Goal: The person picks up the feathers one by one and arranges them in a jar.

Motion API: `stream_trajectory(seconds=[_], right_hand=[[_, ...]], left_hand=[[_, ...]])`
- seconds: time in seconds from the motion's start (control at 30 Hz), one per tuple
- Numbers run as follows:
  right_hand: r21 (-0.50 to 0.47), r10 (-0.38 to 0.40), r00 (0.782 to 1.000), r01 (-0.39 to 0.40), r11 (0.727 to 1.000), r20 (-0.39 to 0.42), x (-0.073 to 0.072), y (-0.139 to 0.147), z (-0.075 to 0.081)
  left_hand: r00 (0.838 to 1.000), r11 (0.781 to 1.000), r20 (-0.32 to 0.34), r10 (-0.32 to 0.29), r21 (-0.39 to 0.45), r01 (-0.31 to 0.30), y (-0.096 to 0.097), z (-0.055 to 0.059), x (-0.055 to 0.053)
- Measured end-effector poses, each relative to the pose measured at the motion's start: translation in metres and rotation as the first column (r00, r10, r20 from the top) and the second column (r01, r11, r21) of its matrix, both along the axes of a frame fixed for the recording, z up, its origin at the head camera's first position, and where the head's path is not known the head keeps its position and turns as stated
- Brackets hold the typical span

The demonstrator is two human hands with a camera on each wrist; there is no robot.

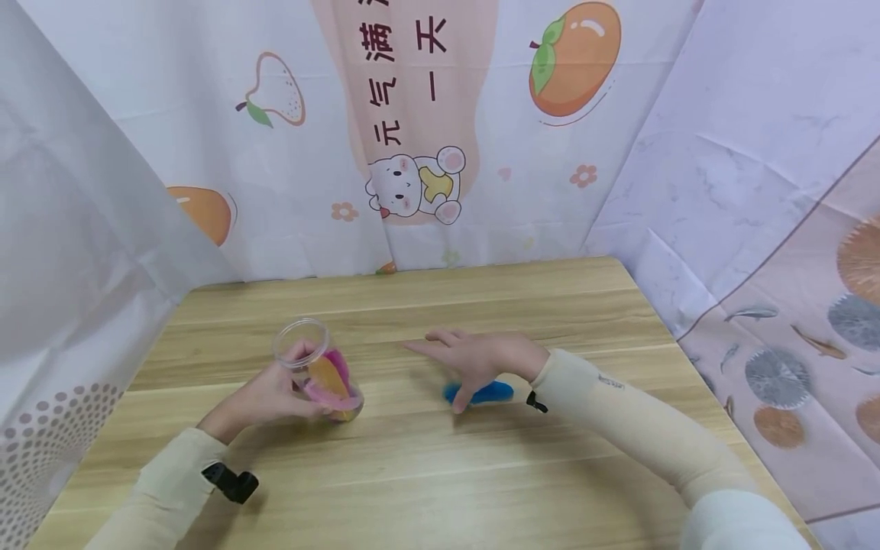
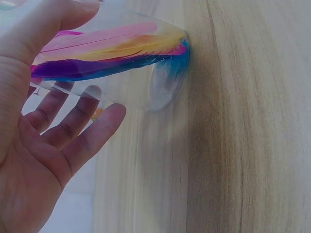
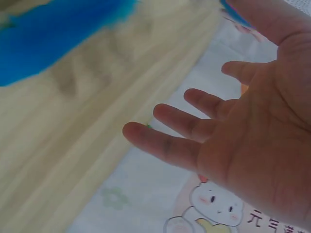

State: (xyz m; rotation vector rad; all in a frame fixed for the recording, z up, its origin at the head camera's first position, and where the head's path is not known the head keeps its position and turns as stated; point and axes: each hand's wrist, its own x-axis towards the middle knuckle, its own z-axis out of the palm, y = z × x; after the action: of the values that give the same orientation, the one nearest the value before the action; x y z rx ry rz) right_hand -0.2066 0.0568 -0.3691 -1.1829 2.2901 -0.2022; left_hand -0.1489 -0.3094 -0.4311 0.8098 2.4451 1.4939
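Observation:
My left hand (image 1: 271, 391) grips a clear plastic cup (image 1: 302, 320), thumb on one side and fingers round the other. The cup leans, its mouth toward the upper left and its base low over the table. Inside lie several feathers (image 2: 109, 54) in pink, yellow, purple and blue, seen through the wall in the left wrist view. To the right, a single blue feather (image 1: 492, 393) lies on the wood. Over it my right hand (image 1: 476, 359) hovers with fingers spread and nothing held; the thumb overlaps the feather in the head view.
A wood-grain table (image 1: 412, 473) spreads under both hands. Its back edge meets a hanging printed curtain (image 1: 296, 191), and more fabric (image 1: 749, 191) hangs along the right side. Small black wrist cameras (image 1: 230, 483) sit on the sleeves.

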Motion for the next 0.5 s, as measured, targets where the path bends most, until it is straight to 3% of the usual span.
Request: stream_trajectory(seconds=[0.27, 0.5], right_hand=[[0.045, -0.039, 0.999, 0.039, 0.998, -0.002, -0.003, 0.016, -0.022], [0.076, -0.064, 0.994, 0.071, 0.995, -0.084, -0.002, 0.018, -0.036]], left_hand=[[1.000, 1.000, -0.001, 0.000, 0.000, 0.000, 0.000, 0.002, -0.001], [1.000, 1.000, -0.009, 0.001, -0.008, -0.001, -0.001, 0.001, -0.001]])
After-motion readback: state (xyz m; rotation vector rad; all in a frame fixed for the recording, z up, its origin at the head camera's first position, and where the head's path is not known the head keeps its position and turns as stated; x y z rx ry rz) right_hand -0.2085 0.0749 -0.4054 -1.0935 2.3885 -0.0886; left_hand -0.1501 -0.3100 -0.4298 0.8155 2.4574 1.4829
